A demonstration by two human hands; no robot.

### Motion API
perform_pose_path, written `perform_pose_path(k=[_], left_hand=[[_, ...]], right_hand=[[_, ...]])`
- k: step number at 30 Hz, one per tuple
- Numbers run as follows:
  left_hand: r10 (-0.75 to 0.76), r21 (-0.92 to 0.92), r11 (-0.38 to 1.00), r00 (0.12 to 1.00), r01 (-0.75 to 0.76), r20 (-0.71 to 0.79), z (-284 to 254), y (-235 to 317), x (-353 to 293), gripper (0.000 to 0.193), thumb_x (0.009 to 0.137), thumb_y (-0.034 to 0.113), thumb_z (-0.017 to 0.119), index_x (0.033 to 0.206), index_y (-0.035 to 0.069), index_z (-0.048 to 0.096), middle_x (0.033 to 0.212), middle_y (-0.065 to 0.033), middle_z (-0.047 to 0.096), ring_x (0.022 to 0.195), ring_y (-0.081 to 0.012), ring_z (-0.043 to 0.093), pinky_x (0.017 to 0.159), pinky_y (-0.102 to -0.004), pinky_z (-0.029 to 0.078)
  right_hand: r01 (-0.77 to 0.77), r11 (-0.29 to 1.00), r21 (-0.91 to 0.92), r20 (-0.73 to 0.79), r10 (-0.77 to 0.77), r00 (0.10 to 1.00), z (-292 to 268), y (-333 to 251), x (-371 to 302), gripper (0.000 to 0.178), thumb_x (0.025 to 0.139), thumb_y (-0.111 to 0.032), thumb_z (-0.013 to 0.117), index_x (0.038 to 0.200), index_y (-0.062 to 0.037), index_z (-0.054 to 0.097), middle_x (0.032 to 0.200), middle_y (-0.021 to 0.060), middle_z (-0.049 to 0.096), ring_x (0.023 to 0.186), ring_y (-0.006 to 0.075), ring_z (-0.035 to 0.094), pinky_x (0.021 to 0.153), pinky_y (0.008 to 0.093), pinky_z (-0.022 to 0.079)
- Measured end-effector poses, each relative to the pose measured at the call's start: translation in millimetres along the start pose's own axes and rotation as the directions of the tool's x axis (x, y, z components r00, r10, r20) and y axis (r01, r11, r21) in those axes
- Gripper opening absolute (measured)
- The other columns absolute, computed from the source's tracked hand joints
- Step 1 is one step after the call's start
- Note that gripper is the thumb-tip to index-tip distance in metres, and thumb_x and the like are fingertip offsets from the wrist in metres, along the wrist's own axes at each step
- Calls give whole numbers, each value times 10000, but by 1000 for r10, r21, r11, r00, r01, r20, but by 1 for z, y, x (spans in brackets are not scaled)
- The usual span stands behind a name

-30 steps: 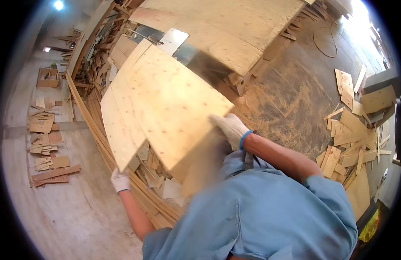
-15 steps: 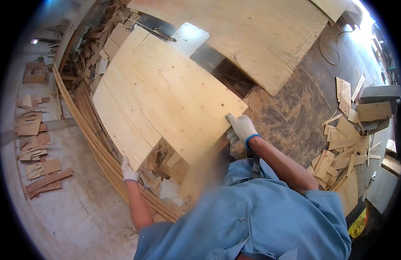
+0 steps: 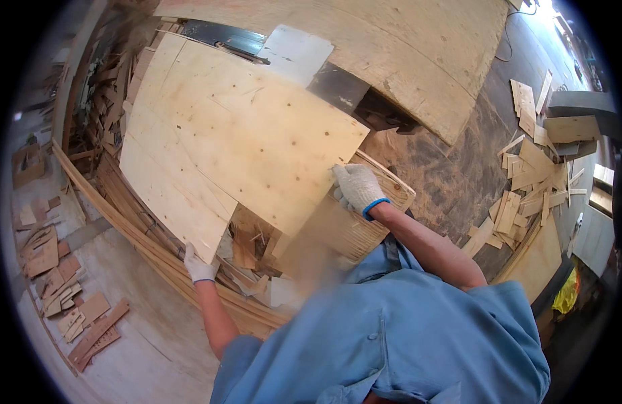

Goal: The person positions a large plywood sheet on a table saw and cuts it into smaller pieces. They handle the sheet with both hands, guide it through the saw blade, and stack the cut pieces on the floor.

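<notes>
r hand (image 3: 358, 187), in a whitish knit glove w/ blue cuff, is closed on the rt edge of the ply sheet (image 3: 237, 135), thumb side up top; l hand (image 3: 199, 264), gloved too, pinches its near lt corner. sheet is pale, knotty, held btwn both hands in front of the body, w/ a square notch in the near edge; lower rt part is blurred. just under r hand: a ribbed wooden pc (image 3: 386, 183). below l hand & along the lt: long wood strips (image 3: 159, 250), w/ jumbled scraps (image 3: 109, 101) beyond. past the far edge: a whitish plate (image 3: 297, 55) & a big worn panel (image 3: 405, 60). farther out, offcuts (image 3: 526, 176) on the rt, & small wood stacks (image 3: 43, 259) on the lt floor.
</notes>
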State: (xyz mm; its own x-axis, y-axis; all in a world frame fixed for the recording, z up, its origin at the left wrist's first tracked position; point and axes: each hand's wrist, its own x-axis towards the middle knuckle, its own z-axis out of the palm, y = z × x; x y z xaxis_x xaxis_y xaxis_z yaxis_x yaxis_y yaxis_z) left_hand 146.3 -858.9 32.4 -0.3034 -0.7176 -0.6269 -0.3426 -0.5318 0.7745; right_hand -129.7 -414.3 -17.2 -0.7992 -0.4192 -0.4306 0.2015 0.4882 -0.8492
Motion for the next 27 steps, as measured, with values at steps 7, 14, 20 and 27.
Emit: perform_pose_path(k=[7, 14, 20, 27], left_hand=[[28, -12, 1000, 997, -29, -78, -13, 33, 56, 631, 963, 493, 534, 1420, 63, 466, 1346, -118, 577, 1164, -294, 594, 964, -419, 489], [107, 40, 994, 989, -104, -102, 10, 86, 115, 638, 933, 522, 546, 1391, 81, 505, 1352, -133, 572, 1154, -338, 587, 967, -467, 480], [95, 67, 994, 982, -85, -163, 28, 118, 133, 643, 935, 533, 529, 1386, 76, 510, 1353, -138, 568, 1177, -336, 564, 996, -491, 460], [118, 124, 988, 972, -94, -204, 40, 134, 146, 669, 933, 537, 528, 1408, 67, 484, 1365, -136, 555, 1173, -345, 563, 1001, -490, 459]], right_hand=[[78, 990, -120, 58, -71, 996, 6, -67, 29, 341, 932, -303, 521, 899, 9, 656, 713, 170, 659, 659, 302, 648, 640, 411, 509], [258, 886, -386, 156, -213, 965, 27, -113, 101, 190, 841, -160, 593, 953, -18, 652, 886, 202, 669, 880, 365, 659, 753, 458, 521], [274, 839, -470, 211, -194, 958, 37, -136, 123, 178, 790, -137, 659, 914, -10, 645, 787, 212, 661, 759, 368, 676, 644, 470, 529], [212, 844, -493, 75, -202, 977, 53, -144, 148, 205, 866, -171, 572, 921, 7, 657, 820, 215, 671, 792, 383, 678, 698, 470, 537]])
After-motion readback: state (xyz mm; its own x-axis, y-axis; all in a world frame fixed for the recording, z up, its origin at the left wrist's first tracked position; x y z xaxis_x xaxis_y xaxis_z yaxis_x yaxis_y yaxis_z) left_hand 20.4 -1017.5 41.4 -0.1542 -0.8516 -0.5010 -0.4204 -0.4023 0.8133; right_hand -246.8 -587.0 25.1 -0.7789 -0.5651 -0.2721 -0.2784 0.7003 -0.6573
